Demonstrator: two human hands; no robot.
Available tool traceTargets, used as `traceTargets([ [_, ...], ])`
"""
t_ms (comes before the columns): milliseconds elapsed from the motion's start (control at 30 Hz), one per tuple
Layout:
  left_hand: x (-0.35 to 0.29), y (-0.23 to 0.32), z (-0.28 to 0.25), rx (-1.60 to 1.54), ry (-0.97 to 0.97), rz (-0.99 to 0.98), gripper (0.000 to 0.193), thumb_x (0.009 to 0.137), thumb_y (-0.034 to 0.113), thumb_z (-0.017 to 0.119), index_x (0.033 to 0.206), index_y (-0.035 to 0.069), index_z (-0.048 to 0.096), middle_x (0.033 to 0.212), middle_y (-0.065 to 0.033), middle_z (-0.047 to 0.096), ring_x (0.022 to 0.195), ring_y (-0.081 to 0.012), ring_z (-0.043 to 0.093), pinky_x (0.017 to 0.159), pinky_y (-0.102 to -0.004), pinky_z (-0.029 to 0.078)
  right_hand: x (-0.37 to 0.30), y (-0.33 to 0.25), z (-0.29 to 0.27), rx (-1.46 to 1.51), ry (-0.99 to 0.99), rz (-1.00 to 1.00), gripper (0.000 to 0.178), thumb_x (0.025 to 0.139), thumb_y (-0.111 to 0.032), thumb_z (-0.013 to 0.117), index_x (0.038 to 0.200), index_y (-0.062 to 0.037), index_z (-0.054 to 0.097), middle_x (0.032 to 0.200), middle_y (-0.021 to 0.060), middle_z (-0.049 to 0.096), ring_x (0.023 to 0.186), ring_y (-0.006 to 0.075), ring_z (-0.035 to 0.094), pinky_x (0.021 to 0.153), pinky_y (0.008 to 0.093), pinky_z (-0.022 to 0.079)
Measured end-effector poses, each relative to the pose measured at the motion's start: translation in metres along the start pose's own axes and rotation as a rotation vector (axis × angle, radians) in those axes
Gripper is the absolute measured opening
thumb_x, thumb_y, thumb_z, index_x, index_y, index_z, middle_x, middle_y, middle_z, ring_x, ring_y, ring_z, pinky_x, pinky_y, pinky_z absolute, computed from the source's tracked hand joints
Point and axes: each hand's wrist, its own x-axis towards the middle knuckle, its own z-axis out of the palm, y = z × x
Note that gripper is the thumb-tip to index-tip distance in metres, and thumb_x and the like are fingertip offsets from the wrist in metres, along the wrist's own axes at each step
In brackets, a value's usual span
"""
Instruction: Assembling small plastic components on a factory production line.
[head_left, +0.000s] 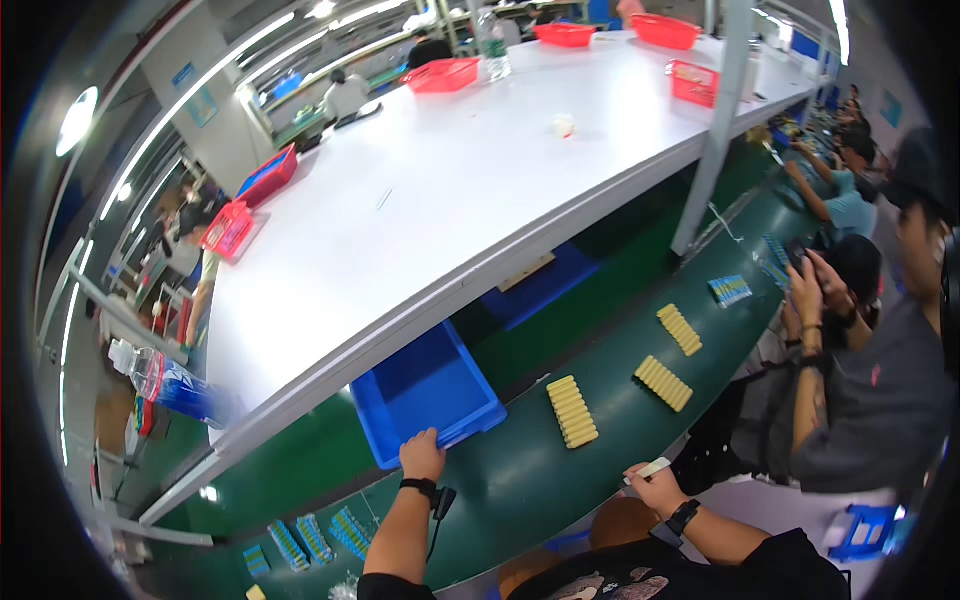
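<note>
My left hand [422, 456] is closed over the near rim of a blue plastic tray [472, 428], which sticks out from under the white shelf above the green belt. My right hand [656, 491] pinches a small pale stick-shaped piece [650, 468] near the belt's front edge; its exact kind cannot be made out. Beyond that hand lie flat packs of joined yellow cylinders: one pack [572, 412] right of the tray, another [663, 384] further right, and a third [680, 330] behind it.
Blue-and-yellow packs [318, 540] lie on the green belt [510, 490] at the left, and another [730, 291] at the right. The white shelf [430, 200] carries red baskets [440, 75] and bottles [180, 387]. A metal post [715, 150] rises at the shelf edge. Co-workers [870, 370] sit along the right.
</note>
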Motion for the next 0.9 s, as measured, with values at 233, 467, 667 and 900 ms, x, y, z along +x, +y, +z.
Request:
traceTargets([
  [233,-0.095,-0.040,-0.092,-0.049,0.028,0.164,0.041,0.075,0.027,0.086,0.109,0.010,0.069,0.104,-0.0101,0.073,0.099,-0.0351,0.069,0.085,-0.0512,0.048,-0.181,0.061,0.020,-0.161,0.490,0.199,0.019,0.095,-0.018,0.067,0.100,-0.0006,0.075,0.078,0.0053,0.071,0.072,0.0134,0.067,0.066,0.0310,0.052],
  [467,-0.196,-0.072,-0.166,-0.283,-0.031,0.278,0.054,0.068,0.033,0.090,0.112,0.007,0.071,0.101,-0.0149,0.075,0.100,-0.0369,0.069,0.088,-0.0503,0.047,-0.347,0.091,0.091,-0.243,0.710,0.455,0.029,0.093,-0.025,0.065,0.098,0.0014,0.075,0.088,0.0214,0.075,0.089,0.0395,0.075,0.079,0.0450,0.056],
  [667,-0.257,-0.077,-0.222,-0.376,-0.039,0.368,0.050,0.068,0.032,0.090,0.107,0.006,0.073,0.092,-0.0161,0.074,0.091,-0.0373,0.070,0.081,-0.0467,0.051,-0.404,0.125,0.106,-0.256,0.832,0.476,0.026,0.094,-0.023,0.065,0.087,0.0005,0.074,0.070,0.0109,0.070,0.066,0.0230,0.070,0.064,0.0381,0.054],
  [900,-0.294,-0.058,-0.297,-0.416,0.013,0.547,0.047,0.063,0.024,0.089,0.101,0.003,0.073,0.087,-0.0168,0.071,0.083,-0.0347,0.071,0.076,-0.0411,0.056,-0.414,0.125,0.104,-0.030,0.854,0.609,0.027,0.098,-0.024,0.065,0.097,0.0017,0.072,0.075,0.0121,0.071,0.067,0.0232,0.071,0.064,0.0375,0.056],
])
